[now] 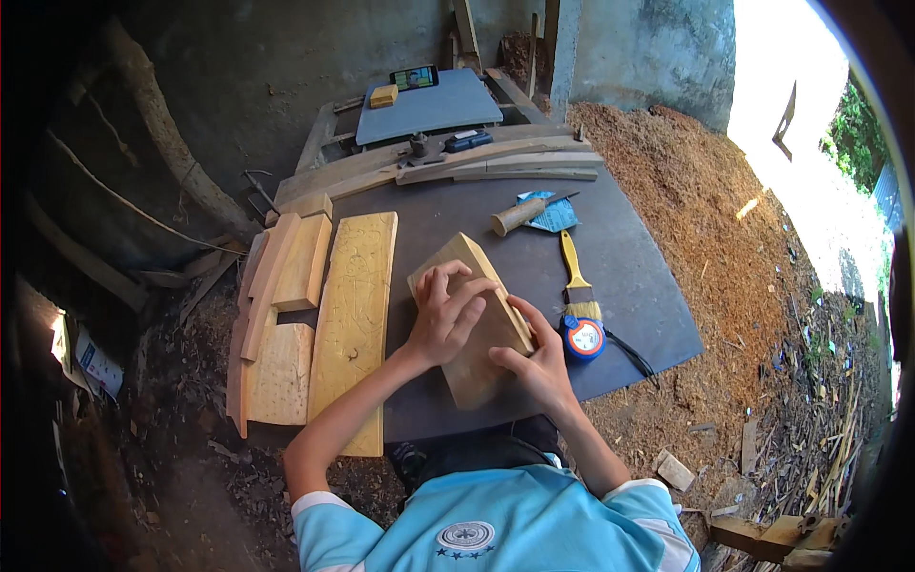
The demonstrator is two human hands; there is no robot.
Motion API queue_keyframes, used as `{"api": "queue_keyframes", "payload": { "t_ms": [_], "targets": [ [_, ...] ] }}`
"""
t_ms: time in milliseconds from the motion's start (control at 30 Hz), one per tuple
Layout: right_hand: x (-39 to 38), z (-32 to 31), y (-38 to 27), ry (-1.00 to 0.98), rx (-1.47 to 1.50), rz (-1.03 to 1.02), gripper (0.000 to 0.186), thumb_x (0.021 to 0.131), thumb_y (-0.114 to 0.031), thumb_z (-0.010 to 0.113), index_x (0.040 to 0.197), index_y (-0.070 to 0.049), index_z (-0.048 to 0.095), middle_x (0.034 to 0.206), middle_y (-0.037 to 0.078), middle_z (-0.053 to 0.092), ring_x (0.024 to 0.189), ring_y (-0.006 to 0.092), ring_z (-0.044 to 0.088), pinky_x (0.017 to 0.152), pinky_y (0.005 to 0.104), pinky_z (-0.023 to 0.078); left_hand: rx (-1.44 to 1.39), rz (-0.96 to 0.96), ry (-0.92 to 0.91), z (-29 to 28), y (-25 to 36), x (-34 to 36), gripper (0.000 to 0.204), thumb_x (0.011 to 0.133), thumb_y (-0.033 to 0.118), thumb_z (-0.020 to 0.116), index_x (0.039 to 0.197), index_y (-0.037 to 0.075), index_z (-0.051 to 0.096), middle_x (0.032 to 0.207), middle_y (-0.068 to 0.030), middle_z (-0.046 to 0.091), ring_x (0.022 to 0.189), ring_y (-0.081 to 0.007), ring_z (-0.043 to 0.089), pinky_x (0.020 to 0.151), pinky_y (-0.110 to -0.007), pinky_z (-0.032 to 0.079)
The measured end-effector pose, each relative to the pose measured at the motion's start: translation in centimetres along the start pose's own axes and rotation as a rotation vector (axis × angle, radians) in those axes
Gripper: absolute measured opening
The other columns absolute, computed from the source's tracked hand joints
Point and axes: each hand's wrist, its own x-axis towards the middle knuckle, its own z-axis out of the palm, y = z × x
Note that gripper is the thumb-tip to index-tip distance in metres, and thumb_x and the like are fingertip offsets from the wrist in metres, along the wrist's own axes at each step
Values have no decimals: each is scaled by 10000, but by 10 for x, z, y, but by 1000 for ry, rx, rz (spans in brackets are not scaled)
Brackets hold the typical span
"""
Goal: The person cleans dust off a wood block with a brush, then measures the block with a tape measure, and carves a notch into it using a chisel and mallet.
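A pale wooden block [467,377] is tilted up at the near edge of the dark tabletop, its broad face toward me and its narrow edge to the right. My right hand [543,362] grips the block's right side, thumb on the broad face and fingers along the edge. Over the upper part of that face lies my left hand [446,310], its fingers bent and spread apart, the fingertips close to the narrow edge. Whether it presses on the wood is hard to make out. The block's underside is hidden.
Left of the block lie a long yellowish board [353,324] and several stacked wood pieces [300,262]. To the right are a brush [575,272], a round tape measure [583,337] and a wooden-handled tool [519,217]. Curved planks [505,157] line the far edge; wood shavings [667,210] cover the ground.
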Motion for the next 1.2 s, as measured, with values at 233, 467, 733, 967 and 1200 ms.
{"api": "queue_keyframes", "payload": {
  "t_ms": [233, 467, 733, 967, 1200],
  "targets": [
    [-15, -89, -49, 366, 211, -253, 705, 569, -119, 591, 1247, 31, 469, 1125, 163, 564, 1018, 238, 554, 880, 318, 446, -173, -100, 268, -51, -6, -2, 310, 871, 245, 545, 1087, 38, 463, 1078, -135, 423, 1041, -266, 416, 917, -370, 335],
    [62, -251, -4, 683, 164, -229, 557, 661, -120, 515, 1190, 54, 519, 908, 91, 596, 772, 164, 540, 730, 231, 427, -42, -319, 187, -90, -32, -46, 188, 801, 130, 587, 954, 38, 530, 1038, -114, 469, 982, -239, 469, 863, -332, 369],
    [143, -318, 60, 571, 15, -64, 150, 739, -177, 532, 800, -48, 575, 751, 7, 541, 658, 117, 491, 657, 252, 401, -3, -507, 150, -116, -37, -77, 151, 801, 105, 592, 916, 16, 551, 1009, -116, 488, 958, -246, 491, 839, -334, 394],
    [184, -290, 51, 672, -260, -48, 201, 795, -223, 501, 681, -64, 551, 652, -29, 490, 634, 82, 453, 608, 247, 368, 6, -536, 140, -123, -32, -89, 128, 794, 80, 602, 887, 3, 558, 971, -103, 510, 914, -223, 513, 798, -310, 413],
    [204, -279, 67, 1017, -654, -194, 339, 814, -213, 418, 816, 57, 625, 671, 148, 610, 645, 199, 550, 641, 365, 420, 77, -530, 105, -112, -44, -92, 131, 789, 82, 609, 892, 12, 568, 994, -109, 510, 954, -257, 512, 832, -347, 418]
  ]
}}
